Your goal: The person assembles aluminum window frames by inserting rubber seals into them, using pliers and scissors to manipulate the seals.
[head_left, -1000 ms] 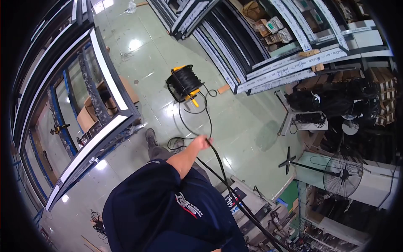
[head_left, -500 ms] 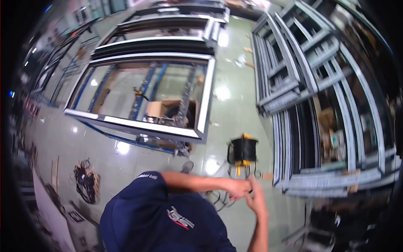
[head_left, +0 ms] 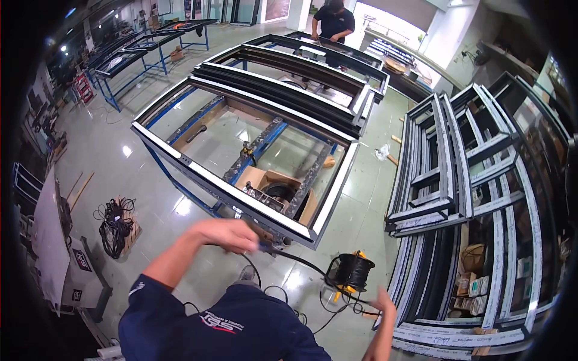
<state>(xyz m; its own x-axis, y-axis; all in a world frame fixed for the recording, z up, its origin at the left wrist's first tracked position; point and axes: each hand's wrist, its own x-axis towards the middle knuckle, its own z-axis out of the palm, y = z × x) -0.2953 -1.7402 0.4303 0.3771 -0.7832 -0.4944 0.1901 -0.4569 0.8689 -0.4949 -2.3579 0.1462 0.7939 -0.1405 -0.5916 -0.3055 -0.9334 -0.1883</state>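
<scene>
My left hand (head_left: 227, 234) is raised over the near corner of a window frame, its fingers closed around a black cord (head_left: 296, 259). The cord slopes down to the right, past a black spool (head_left: 351, 272) with yellow parts that stands on the floor. My right hand (head_left: 385, 302) is low, just right of the spool, beside the dark line of the cord. Motion smears its fingers, so their grip cannot be made out. Loops of black cord (head_left: 277, 287) lie on the floor between my body and the spool. The window frame (head_left: 253, 201) rests on a blue stand (head_left: 174, 180).
More frames (head_left: 301, 81) lie behind, where a co-worker (head_left: 333, 25) bends over one. Many frames (head_left: 445, 180) lean in a stack on the right. Inside the nearest frame sits a cardboard box (head_left: 256, 177). A coiled black cable (head_left: 115, 228) lies on the floor at left.
My hands were together in front of the spool. Now they are far apart, the left moved left with the cord stretched from it, the right lower. My view has tilted up.
</scene>
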